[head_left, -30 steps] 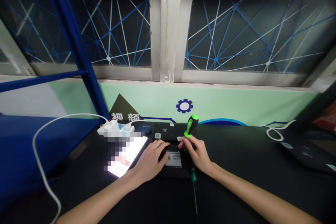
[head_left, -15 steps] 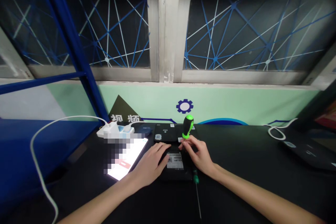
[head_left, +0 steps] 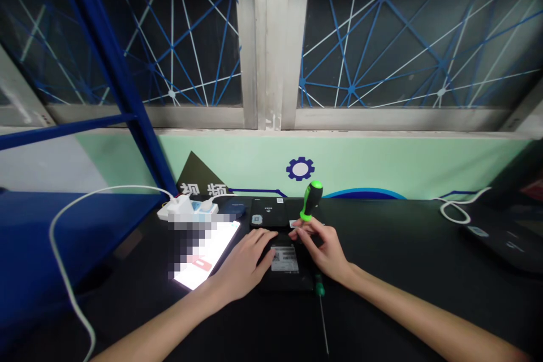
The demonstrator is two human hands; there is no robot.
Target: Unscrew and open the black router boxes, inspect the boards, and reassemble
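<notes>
My right hand point(head_left: 323, 244) is closed around the lower part of a screwdriver with a green-and-black handle point(head_left: 311, 199). The handle rises above the fingers, tilted to the right; the shaft and tip are hidden. Below it lies a flat black device point(head_left: 288, 281) with a white printed label point(head_left: 285, 259). My left hand point(head_left: 248, 257) rests on the device's left side, fingers stretched toward its far edge and thumb beside the label. A second screwdriver, with a dark green handle point(head_left: 319, 285), lies on the table beside the device, its long shaft toward me.
A lit phone point(head_left: 212, 260) lies left of my left hand. Behind it stands a white power strip point(head_left: 163, 213) with a charger and cable. More black devices point(head_left: 267, 215) lie behind my hands, and another point(head_left: 504, 243) lies far right near a white cable point(head_left: 456, 216).
The green-and-black screwdriver handle leans more to the right than before. My left hand stays on the device. The whole view has shifted slightly.
</notes>
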